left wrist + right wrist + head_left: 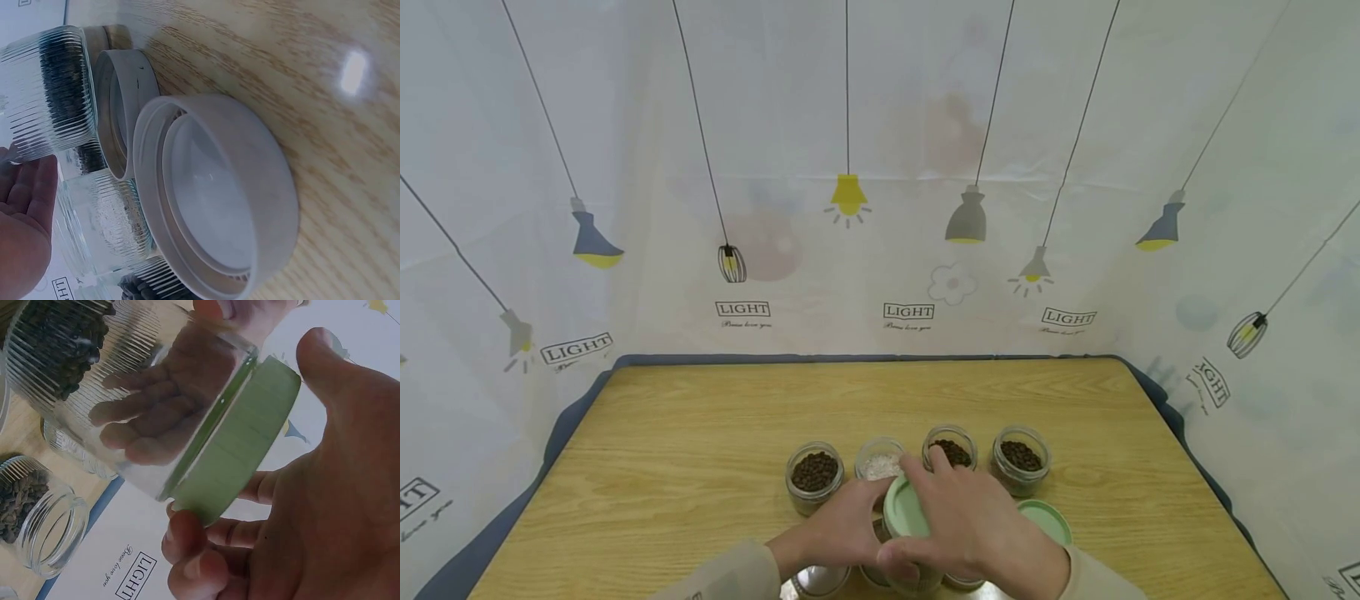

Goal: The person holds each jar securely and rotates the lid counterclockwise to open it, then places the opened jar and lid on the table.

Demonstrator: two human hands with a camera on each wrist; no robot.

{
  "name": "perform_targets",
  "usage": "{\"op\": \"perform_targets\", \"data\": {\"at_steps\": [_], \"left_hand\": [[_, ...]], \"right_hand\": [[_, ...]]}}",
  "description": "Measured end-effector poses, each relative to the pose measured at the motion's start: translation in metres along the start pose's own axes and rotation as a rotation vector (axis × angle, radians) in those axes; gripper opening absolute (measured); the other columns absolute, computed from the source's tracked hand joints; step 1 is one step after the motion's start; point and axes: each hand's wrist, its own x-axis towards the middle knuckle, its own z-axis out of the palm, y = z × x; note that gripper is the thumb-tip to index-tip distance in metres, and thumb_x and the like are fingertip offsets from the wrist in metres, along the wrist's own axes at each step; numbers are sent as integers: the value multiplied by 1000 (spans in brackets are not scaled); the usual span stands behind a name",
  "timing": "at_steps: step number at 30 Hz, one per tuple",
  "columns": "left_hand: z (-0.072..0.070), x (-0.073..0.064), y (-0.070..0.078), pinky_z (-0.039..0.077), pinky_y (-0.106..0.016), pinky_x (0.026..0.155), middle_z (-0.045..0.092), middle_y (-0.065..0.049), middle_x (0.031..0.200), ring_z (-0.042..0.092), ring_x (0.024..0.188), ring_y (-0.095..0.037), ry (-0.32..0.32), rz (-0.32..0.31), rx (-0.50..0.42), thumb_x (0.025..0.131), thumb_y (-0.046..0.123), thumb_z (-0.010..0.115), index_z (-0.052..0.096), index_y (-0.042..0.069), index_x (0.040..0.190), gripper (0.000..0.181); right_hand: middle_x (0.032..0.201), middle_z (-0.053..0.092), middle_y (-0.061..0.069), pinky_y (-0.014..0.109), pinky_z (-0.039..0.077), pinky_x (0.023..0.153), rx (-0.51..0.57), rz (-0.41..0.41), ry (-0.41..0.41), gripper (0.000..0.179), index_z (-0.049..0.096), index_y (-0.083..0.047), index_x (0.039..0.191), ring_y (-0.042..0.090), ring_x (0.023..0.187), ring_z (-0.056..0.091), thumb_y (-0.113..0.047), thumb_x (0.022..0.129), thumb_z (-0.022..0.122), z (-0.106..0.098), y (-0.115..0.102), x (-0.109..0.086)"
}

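A ribbed glass jar [140,334] with dark pellets in it is held up, tilted, above the table. My left hand [842,529] grips its side, thumb on one side and fingers on the other, partly seen through the glass in the right wrist view. On the jar's mouth sits a green lid [237,444]. My right hand [970,517] is around this lid, fingertips at its lower edge and thumb beside its upper edge. The left wrist view has the same jar [65,94] resting against the left fingers [40,194].
Behind the hands stand lidless jars: one with dark pellets [815,472], one with white grains [880,462], and two more dark-filled jars [951,450] [1021,458]. Another green lid [1047,521] lies right of the right hand. Pale lids [275,187] stand out close to the left wrist camera.
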Motion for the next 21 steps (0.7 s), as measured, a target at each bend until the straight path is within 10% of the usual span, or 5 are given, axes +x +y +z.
{"op": "perform_targets", "data": {"at_steps": [14, 21], "left_hand": [[2, -2, 3, 50, -25, 98, 66, 11, 116, 63, 106, -1, 15, -68, -31, 66, 40, 89, 56, 25, 127, 71], [3, -1, 6, 51, -26, 95, 66, 12, 118, 62, 105, -2, -4, -68, -37, 67, 42, 88, 59, 35, 125, 64]], "right_hand": [[110, 48, 0, 28, 41, 54, 26, -158, -31, 61, 52, -32, 128, 14, 80, 48, -56, 74, 69, -7, 7, 0], [130, 47, -7, 23, 43, 60, 46, -298, -62, 73, 49, -48, 132, 17, 101, 47, -37, 69, 83, -13, 15, -2]]}}
